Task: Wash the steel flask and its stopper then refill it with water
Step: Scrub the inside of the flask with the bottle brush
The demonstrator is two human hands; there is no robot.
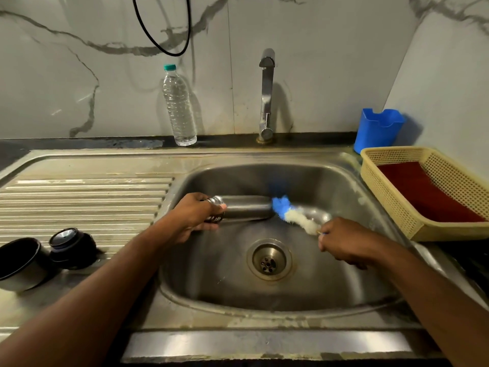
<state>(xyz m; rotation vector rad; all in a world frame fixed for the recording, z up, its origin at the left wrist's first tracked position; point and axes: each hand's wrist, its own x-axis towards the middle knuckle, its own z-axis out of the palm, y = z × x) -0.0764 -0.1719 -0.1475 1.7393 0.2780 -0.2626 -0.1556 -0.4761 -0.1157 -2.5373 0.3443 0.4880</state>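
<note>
Over sink (344, 181), steel flask (246, 209) lying sideways, mouth rightward, bottle brush (291, 214) at mouth

The left hand (197, 217) covered the threaded end of the steel flask (246, 210). The bottle brush (292, 214) was motion-blurred, its handle hidden inside the right hand (341, 243). The black cup (19, 263) was cut by the left edge. The stopper (70, 247) lay in shadow, detail indistinct. The cable (161, 25) ran off the top edge.
</note>
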